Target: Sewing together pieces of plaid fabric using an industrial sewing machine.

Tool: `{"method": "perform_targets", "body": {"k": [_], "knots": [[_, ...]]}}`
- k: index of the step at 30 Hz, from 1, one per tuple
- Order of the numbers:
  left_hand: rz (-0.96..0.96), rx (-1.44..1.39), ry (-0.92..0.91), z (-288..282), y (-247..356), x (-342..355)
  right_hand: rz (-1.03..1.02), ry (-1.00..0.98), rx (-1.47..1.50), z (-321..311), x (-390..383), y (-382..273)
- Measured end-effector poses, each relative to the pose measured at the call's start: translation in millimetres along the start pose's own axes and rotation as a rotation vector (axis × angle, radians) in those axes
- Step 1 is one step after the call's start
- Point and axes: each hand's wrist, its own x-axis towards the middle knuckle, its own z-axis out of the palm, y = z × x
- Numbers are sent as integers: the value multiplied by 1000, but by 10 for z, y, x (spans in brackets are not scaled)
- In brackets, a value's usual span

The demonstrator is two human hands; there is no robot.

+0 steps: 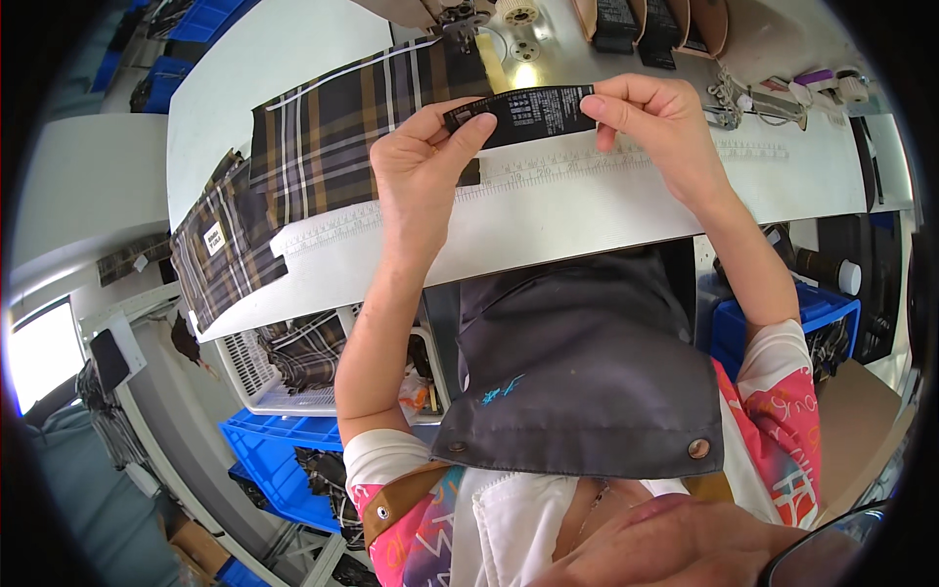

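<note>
Clearly, the left hand [423, 157] and right hand [657, 125] each pinch 1 end of a black, white-printed strip [540, 113] above the worktop [548, 217], inward from its near edge. Their grip partly hides the strip's ends; its fine lettering blurs.

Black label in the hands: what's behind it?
Around the label, plaid cloth shows by its left end, and the ruler and table below. Left hand and right hand hold it; what's directly behind is covered.

Bright light prevails: a yellow glow [526, 75] near twelve o'clock, a window [46, 354] glaring at nine, edges bowed by distortion.
</note>
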Motion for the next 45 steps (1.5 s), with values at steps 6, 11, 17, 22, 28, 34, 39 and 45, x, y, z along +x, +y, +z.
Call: {"method": "perform_targets", "body": {"k": [6,11,17,22,28,34,39,45], "knots": [[11,122,20,-68,16,10,1,15,34,40,-5,4],[0,143,2,-91,-7,18,-4,22,55,47,3,3],[-23,106,-5,-59,15,5,-1,27,104,60,-21,2],[-27,108,-4,-63,6,6,15,25,87,52,-16,11],[-8,123,-31,-93,-2,5,24,33,72,52,-9,-1],[-90,187,-92,-63,152,85,13,15,52,42,-3,5],[72,343,-187,-83,160,194,2,-21,23,148,7,-39],[190,181,174,-672,188,87,-313,-186,-460,318,15,60]]}}
